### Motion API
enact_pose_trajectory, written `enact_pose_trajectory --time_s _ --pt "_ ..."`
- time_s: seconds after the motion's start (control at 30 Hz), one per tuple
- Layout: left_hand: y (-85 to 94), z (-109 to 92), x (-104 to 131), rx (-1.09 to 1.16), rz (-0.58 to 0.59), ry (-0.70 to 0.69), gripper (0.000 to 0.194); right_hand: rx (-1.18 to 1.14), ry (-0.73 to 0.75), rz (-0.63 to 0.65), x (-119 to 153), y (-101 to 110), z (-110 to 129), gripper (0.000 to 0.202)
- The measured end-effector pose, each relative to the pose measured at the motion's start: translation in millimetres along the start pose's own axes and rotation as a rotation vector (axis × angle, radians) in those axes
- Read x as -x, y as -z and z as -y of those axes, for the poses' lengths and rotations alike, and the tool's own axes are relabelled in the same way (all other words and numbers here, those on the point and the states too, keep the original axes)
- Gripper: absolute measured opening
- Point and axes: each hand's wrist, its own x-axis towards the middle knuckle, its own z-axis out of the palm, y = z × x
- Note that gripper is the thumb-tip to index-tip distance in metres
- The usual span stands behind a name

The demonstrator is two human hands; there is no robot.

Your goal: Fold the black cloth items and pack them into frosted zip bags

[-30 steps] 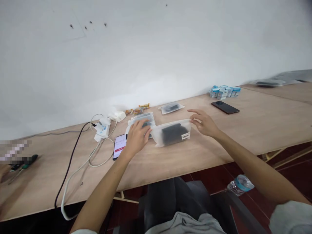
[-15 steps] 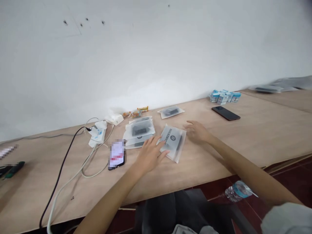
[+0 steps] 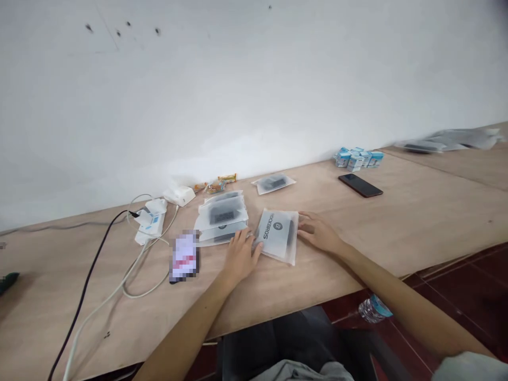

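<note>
A frosted plastic pouch (image 3: 277, 235) printed with "ROCKBROS" lies flat on the table, a dark item showing through its right side. My left hand (image 3: 240, 255) rests at the pouch's left edge, fingers stretched out, thumb against its lower left corner. On the other side, my right hand (image 3: 317, 232) touches the right edge with its fingers extended. Neither hand is wrapped round anything. Just left of the pouch is an overlapping stack of similar frosted pouches (image 3: 222, 214), close to my left fingertips. One more frosted pouch (image 3: 273, 183) lies behind, near the wall.
A lit phone (image 3: 184, 257) lies left of my left hand, beside white and black cables (image 3: 95, 264) and a white power strip (image 3: 153, 221). Wrapped snacks (image 3: 216, 185), small blue-white boxes (image 3: 359, 159) and a dark phone (image 3: 360, 185) lie farther back. A plastic bottle (image 3: 373, 309) is below the table edge.
My right hand has moved in to the pouch's right edge. The pouch has turned slightly and sits straighter between both hands. My left hand has slid to its left edge.
</note>
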Motion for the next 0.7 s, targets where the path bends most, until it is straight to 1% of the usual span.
enact_pose_trajectory --time_s 0.13,0.27,0.33,0.47,0.6,0.7 --pt "-2.0 -3.5 1.5 0.001 -0.023 -0.050 0.024 -0.039 -0.067 -0.063 0.2 -3.1 -0.1 0.016" --pt "-3.6 -4.3 2.0 0.009 -0.030 -0.070 0.022 -0.125 -0.096 -0.085 -1.4 -5.6 -0.9 0.013" --pt "-3.4 -3.7 2.1 0.017 -0.030 -0.075 0.021 -0.171 -0.092 -0.074 -2.6 -7.4 -0.1 0.013" --pt "-1.9 -3.2 2.3 0.028 -0.031 -0.074 0.019 -0.186 -0.112 -0.031 -8.1 -13.1 3.2 0.023" --pt "-2.0 -2.7 2.6 0.042 -0.038 -0.088 0.018 -0.126 -0.184 -0.002 -21.9 -19.8 6.4 0.030" --pt "-3.4 -1.9 3.3 0.054 -0.030 -0.105 0.018 -0.147 -0.186 0.009 -34.0 -25.3 8.2 0.030"
